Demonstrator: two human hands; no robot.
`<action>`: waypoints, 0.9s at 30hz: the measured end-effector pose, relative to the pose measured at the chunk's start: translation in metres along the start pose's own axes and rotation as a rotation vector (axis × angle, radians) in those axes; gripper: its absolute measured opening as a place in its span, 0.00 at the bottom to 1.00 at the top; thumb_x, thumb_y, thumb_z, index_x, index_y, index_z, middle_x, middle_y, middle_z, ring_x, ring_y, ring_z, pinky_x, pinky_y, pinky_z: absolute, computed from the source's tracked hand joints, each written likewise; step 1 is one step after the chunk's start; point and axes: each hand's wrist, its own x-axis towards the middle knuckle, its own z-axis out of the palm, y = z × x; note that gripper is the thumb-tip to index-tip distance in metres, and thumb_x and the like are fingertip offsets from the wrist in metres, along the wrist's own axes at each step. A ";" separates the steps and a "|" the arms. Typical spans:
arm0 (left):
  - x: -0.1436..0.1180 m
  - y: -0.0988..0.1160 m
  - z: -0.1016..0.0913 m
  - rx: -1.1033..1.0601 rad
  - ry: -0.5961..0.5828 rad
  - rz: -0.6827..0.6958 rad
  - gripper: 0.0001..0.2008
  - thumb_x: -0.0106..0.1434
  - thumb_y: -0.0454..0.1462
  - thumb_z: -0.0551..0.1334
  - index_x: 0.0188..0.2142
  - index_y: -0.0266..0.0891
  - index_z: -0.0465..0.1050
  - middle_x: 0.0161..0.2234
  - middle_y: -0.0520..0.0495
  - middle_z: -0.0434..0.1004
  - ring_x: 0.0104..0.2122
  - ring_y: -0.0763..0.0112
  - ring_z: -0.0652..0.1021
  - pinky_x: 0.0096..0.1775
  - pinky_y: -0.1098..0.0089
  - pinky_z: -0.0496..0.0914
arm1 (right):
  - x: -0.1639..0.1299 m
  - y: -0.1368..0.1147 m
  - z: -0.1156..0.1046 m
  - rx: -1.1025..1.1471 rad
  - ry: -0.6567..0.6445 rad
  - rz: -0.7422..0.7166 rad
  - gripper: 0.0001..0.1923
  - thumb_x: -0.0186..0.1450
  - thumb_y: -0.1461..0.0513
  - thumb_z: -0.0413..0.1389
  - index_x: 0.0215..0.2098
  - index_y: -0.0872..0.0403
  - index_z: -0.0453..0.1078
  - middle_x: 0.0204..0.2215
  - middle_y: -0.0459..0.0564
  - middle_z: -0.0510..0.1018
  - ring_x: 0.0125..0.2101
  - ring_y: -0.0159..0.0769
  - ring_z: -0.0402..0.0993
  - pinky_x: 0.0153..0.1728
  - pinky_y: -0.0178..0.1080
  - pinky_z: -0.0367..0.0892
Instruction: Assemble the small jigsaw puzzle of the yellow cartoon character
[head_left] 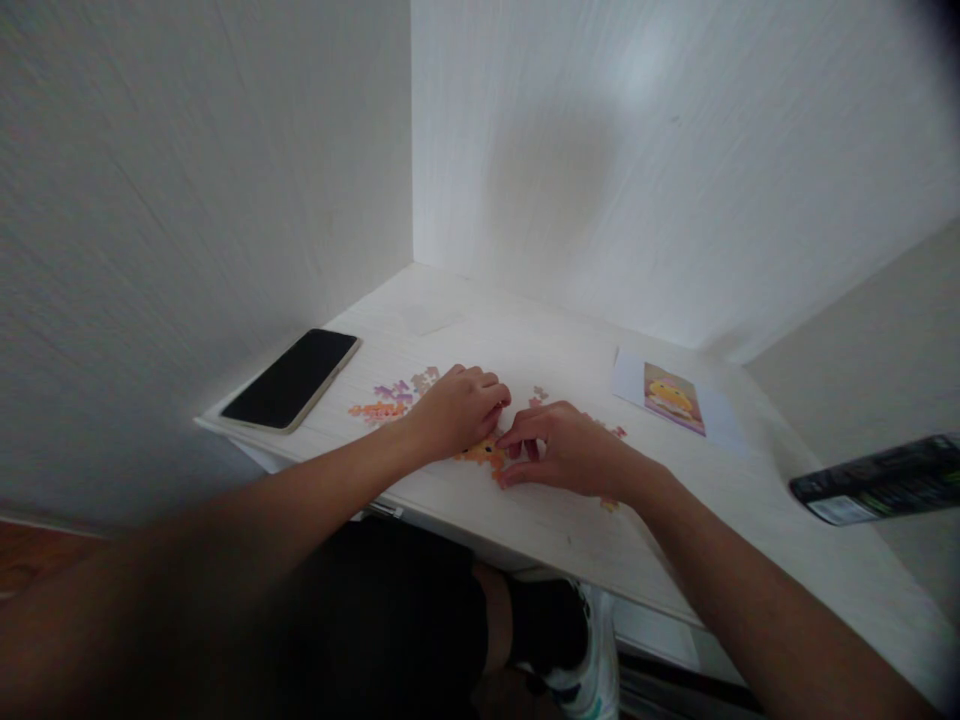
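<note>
Fitting step: left hand (457,410) and right hand (566,448), fingers curled, press orange puzzle pieces (484,455) right of phone (292,378); next needs fine alignment

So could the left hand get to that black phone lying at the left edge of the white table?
Probably yes. The left hand rests on the scattered puzzle pieces, and only bare white table lies between them and the black phone. Nothing stands in the way.
</note>
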 end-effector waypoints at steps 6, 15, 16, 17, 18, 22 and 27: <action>0.000 0.000 0.000 0.000 -0.001 -0.001 0.08 0.64 0.34 0.58 0.40 0.38 0.75 0.38 0.45 0.78 0.37 0.65 0.75 0.40 0.64 0.65 | -0.001 -0.001 0.001 -0.008 -0.023 -0.027 0.13 0.62 0.51 0.62 0.37 0.51 0.80 0.29 0.48 0.80 0.28 0.31 0.72 0.33 0.35 0.61; 0.000 0.001 -0.001 0.002 0.001 -0.003 0.08 0.64 0.34 0.58 0.40 0.38 0.75 0.37 0.45 0.78 0.37 0.64 0.75 0.40 0.64 0.64 | -0.004 -0.002 0.001 -0.111 -0.058 -0.048 0.14 0.65 0.51 0.58 0.37 0.51 0.81 0.32 0.50 0.82 0.31 0.35 0.75 0.34 0.37 0.62; 0.000 0.001 -0.001 0.004 0.002 -0.004 0.08 0.64 0.34 0.58 0.40 0.38 0.75 0.37 0.45 0.79 0.37 0.64 0.75 0.40 0.64 0.64 | -0.005 -0.002 0.001 -0.120 -0.058 -0.051 0.14 0.65 0.51 0.58 0.37 0.51 0.81 0.32 0.51 0.82 0.31 0.35 0.75 0.34 0.38 0.62; 0.000 0.001 -0.001 0.005 0.002 -0.005 0.08 0.64 0.34 0.58 0.40 0.38 0.75 0.37 0.45 0.79 0.37 0.64 0.75 0.40 0.64 0.64 | -0.005 -0.003 0.000 -0.122 -0.058 -0.054 0.14 0.65 0.51 0.58 0.37 0.51 0.81 0.32 0.51 0.82 0.31 0.35 0.75 0.34 0.38 0.62; 0.000 0.001 -0.001 0.006 0.002 -0.006 0.08 0.64 0.34 0.58 0.40 0.38 0.75 0.37 0.45 0.79 0.37 0.64 0.75 0.40 0.63 0.64 | -0.006 -0.003 -0.001 -0.116 -0.060 -0.058 0.14 0.64 0.51 0.59 0.37 0.50 0.81 0.33 0.51 0.82 0.31 0.35 0.75 0.34 0.38 0.62; 0.000 0.001 -0.001 0.010 0.001 -0.008 0.08 0.64 0.34 0.58 0.39 0.39 0.75 0.37 0.45 0.79 0.38 0.64 0.75 0.41 0.63 0.64 | -0.006 -0.002 -0.002 -0.096 -0.047 -0.070 0.13 0.64 0.52 0.60 0.39 0.49 0.80 0.35 0.50 0.81 0.32 0.34 0.75 0.36 0.37 0.62; 0.000 0.001 -0.002 0.006 -0.001 -0.005 0.08 0.64 0.34 0.58 0.39 0.39 0.76 0.37 0.45 0.79 0.38 0.63 0.76 0.41 0.63 0.64 | -0.005 -0.005 -0.001 -0.142 -0.008 -0.043 0.15 0.62 0.50 0.61 0.40 0.50 0.79 0.34 0.49 0.81 0.33 0.37 0.74 0.36 0.39 0.63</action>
